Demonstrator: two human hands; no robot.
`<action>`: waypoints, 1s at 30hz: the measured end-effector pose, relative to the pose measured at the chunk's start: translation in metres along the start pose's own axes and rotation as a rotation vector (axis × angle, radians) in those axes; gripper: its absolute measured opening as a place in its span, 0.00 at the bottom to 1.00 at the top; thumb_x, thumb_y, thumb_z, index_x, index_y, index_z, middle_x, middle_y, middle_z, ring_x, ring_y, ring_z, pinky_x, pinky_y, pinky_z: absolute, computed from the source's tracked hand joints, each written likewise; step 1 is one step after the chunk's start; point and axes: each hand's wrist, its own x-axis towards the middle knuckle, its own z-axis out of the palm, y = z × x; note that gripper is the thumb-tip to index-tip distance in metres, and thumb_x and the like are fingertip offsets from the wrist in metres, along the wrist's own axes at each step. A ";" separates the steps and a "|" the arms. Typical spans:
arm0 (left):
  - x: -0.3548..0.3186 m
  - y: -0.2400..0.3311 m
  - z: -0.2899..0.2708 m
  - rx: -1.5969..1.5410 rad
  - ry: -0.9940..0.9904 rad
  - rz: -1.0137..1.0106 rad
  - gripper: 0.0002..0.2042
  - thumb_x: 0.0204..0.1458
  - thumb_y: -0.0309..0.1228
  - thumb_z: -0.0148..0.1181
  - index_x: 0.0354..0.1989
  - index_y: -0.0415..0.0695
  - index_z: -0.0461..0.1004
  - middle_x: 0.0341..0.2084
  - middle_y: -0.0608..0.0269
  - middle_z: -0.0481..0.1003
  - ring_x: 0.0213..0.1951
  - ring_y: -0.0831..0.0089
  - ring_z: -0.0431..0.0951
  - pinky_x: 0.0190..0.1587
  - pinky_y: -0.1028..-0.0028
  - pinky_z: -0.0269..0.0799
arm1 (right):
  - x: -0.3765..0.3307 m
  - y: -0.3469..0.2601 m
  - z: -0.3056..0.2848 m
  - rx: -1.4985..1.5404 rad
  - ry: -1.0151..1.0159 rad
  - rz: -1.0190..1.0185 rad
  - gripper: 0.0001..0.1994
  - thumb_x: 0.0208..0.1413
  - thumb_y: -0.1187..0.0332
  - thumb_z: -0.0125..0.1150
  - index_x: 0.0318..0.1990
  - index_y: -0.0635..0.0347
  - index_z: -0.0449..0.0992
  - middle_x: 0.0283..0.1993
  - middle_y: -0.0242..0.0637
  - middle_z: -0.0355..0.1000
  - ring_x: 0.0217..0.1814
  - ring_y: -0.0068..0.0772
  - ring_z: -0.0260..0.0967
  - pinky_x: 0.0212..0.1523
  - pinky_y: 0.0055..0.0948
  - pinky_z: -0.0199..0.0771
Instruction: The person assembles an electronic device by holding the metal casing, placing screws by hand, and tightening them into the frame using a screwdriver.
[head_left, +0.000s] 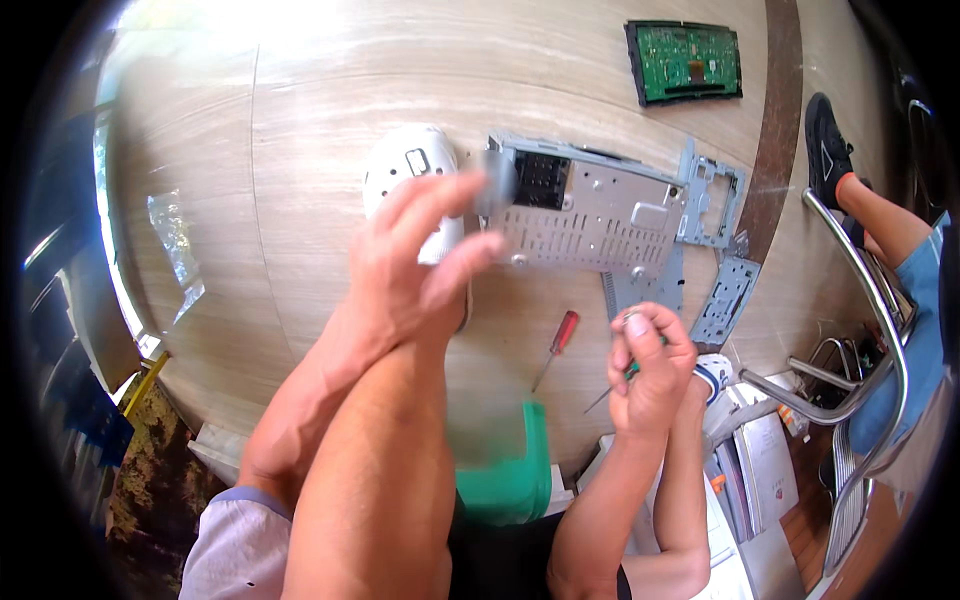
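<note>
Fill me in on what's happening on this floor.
A person sits over a dismantled metal chassis on the floor. The left hand is raised, blurred, near its left end. The right hand grips a green-handled screwdriver. A red-handled screwdriver lies between them; a green circuit board lies apart.

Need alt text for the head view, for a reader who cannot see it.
A person's left hand reaches toward a metal chassis on a pale floor, while the right hand holds a green-handled tool. A red-handled screwdriver lies between them, a green circuit board farther off.
</note>
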 end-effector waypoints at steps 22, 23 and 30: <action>0.014 0.023 0.008 -0.409 -0.088 0.116 0.13 0.44 0.25 0.72 0.40 0.43 0.83 0.29 0.62 0.80 0.30 0.67 0.80 0.32 0.71 0.75 | -0.001 -0.010 0.047 -0.079 -0.287 0.107 0.08 0.59 0.73 0.63 0.43 0.68 0.77 0.34 0.43 0.76 0.20 0.17 0.62 0.12 0.14 0.51; 0.014 0.023 0.007 -0.390 -0.092 0.106 0.12 0.45 0.24 0.71 0.40 0.42 0.83 0.28 0.62 0.80 0.29 0.66 0.80 0.32 0.71 0.75 | -0.001 -0.007 0.045 -0.178 -0.267 0.056 0.08 0.59 0.73 0.63 0.44 0.69 0.77 0.34 0.43 0.76 0.20 0.17 0.62 0.12 0.14 0.50; 0.011 0.022 0.022 -0.452 0.021 -0.097 0.03 0.55 0.18 0.61 0.34 0.38 0.78 0.26 0.60 0.78 0.27 0.69 0.77 0.30 0.74 0.72 | 0.004 -0.013 0.045 -0.200 -0.215 0.019 0.09 0.58 0.70 0.68 0.42 0.66 0.78 0.34 0.39 0.77 0.19 0.14 0.62 0.12 0.14 0.50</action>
